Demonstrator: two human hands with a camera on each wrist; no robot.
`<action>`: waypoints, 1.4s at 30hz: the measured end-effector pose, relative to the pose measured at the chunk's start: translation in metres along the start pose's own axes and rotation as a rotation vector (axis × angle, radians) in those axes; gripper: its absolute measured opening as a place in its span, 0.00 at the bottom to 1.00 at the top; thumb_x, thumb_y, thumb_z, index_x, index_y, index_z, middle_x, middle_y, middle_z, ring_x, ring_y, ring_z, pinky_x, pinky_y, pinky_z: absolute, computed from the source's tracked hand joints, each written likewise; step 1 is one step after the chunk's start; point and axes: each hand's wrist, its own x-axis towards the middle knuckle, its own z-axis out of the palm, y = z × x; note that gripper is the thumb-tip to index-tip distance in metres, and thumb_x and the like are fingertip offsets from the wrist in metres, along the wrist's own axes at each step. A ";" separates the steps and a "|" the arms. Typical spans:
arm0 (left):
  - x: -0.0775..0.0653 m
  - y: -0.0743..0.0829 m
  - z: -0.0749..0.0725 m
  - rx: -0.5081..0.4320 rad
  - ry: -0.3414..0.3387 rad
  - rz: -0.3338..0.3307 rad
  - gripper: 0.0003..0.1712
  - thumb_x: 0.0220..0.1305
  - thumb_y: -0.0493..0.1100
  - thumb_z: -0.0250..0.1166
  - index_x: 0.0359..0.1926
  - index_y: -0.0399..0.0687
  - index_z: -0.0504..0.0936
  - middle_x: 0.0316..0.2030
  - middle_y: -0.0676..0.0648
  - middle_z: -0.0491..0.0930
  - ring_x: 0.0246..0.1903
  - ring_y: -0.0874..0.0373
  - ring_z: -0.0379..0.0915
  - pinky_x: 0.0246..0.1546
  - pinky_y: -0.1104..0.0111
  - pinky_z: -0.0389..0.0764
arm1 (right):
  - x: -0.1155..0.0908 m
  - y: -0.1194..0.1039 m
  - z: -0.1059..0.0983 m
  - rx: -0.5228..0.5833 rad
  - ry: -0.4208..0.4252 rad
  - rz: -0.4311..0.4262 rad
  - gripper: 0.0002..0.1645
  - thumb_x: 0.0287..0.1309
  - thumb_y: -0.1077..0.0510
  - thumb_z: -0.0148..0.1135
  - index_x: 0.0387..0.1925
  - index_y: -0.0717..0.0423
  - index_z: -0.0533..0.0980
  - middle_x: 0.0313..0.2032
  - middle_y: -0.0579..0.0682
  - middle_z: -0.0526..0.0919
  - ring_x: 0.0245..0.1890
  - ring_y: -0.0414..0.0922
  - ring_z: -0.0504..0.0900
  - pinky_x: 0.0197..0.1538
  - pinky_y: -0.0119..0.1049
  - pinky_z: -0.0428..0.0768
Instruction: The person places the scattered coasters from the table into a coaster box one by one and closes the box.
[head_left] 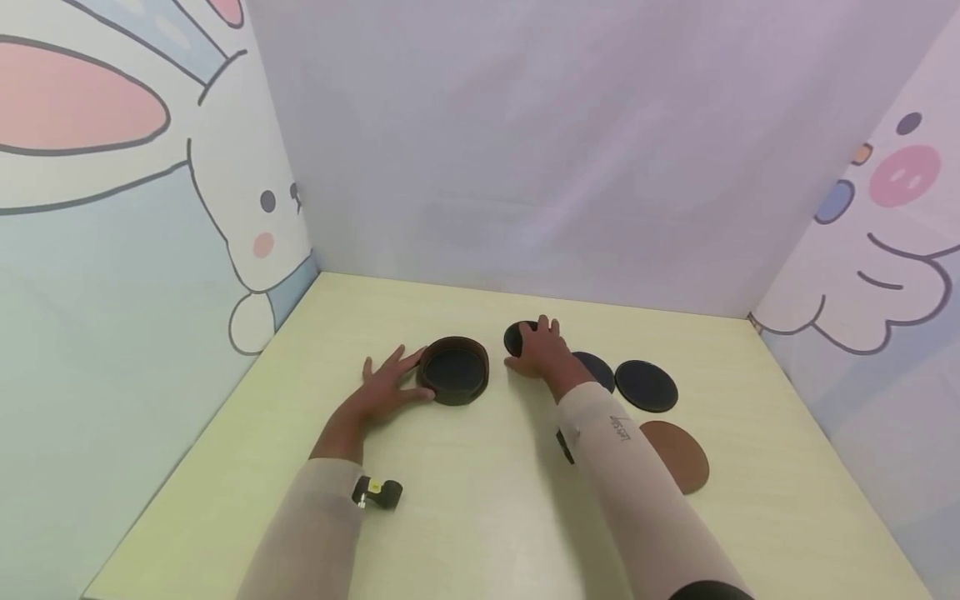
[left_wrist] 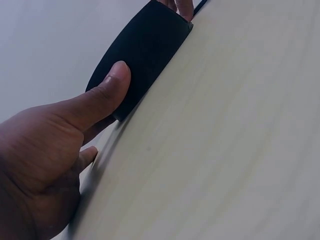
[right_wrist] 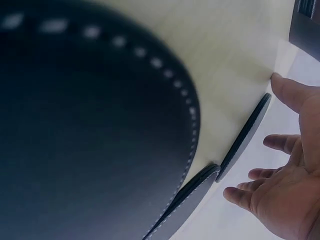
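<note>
My left hand point(head_left: 386, 390) grips the side of a round dark coaster holder point(head_left: 471, 393), with its thumb along the near wall and its index finger at the far-left rim. In the left wrist view the thumb point(left_wrist: 116, 82) lies flat on the holder's black outer wall point(left_wrist: 155, 45); the other fingers are largely hidden. My right hand point(head_left: 543, 350) reaches over a round black coaster point(head_left: 512, 337) and partly covers it. Seen from the right wrist, this hand point(right_wrist: 287, 190) has its fingers spread and extended beside the thin coaster point(right_wrist: 245, 137), its thumb tip close to the tabletop.
Right of my right hand lie two more black coasters, one point(head_left: 596, 371) partly behind the wrist and another point(head_left: 647, 386) beyond it. A brown disc point(head_left: 678, 454) lies nearer, partly behind the sleeve. Fabric walls point(head_left: 525, 167) with cartoon animals enclose the pale table point(head_left: 465, 517).
</note>
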 end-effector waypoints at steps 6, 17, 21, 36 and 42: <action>-0.001 0.001 -0.001 -0.011 0.000 -0.003 0.54 0.69 0.67 0.72 0.88 0.64 0.57 0.87 0.42 0.56 0.89 0.37 0.36 0.81 0.31 0.14 | 0.001 0.004 -0.004 0.028 -0.047 0.015 0.51 0.72 0.36 0.64 0.85 0.55 0.60 0.85 0.74 0.48 0.86 0.74 0.46 0.82 0.71 0.64; -0.001 0.002 -0.001 0.025 -0.007 0.004 0.54 0.71 0.65 0.71 0.88 0.59 0.57 0.86 0.42 0.59 0.89 0.35 0.37 0.80 0.28 0.17 | 0.003 0.009 -0.003 0.027 -0.114 0.031 0.52 0.73 0.32 0.59 0.87 0.50 0.57 0.84 0.76 0.49 0.85 0.73 0.52 0.81 0.73 0.62; -0.001 0.002 -0.001 0.027 -0.007 0.000 0.54 0.71 0.65 0.71 0.88 0.60 0.56 0.86 0.42 0.59 0.89 0.36 0.37 0.80 0.28 0.17 | 0.002 0.007 -0.003 0.018 -0.114 0.025 0.48 0.77 0.35 0.56 0.87 0.51 0.57 0.83 0.78 0.51 0.84 0.73 0.55 0.81 0.73 0.64; -0.001 0.004 -0.001 0.022 -0.007 0.001 0.54 0.71 0.66 0.71 0.88 0.62 0.57 0.87 0.40 0.57 0.89 0.35 0.37 0.81 0.29 0.17 | 0.007 0.011 -0.006 0.016 -0.111 0.003 0.47 0.81 0.38 0.55 0.87 0.54 0.54 0.81 0.79 0.54 0.83 0.75 0.55 0.81 0.71 0.64; -0.002 0.003 -0.001 0.022 -0.005 0.003 0.53 0.72 0.65 0.71 0.88 0.60 0.57 0.86 0.39 0.57 0.89 0.35 0.38 0.81 0.29 0.17 | 0.011 0.014 -0.005 0.016 -0.072 -0.020 0.51 0.78 0.37 0.60 0.87 0.57 0.54 0.78 0.76 0.63 0.80 0.72 0.61 0.79 0.69 0.67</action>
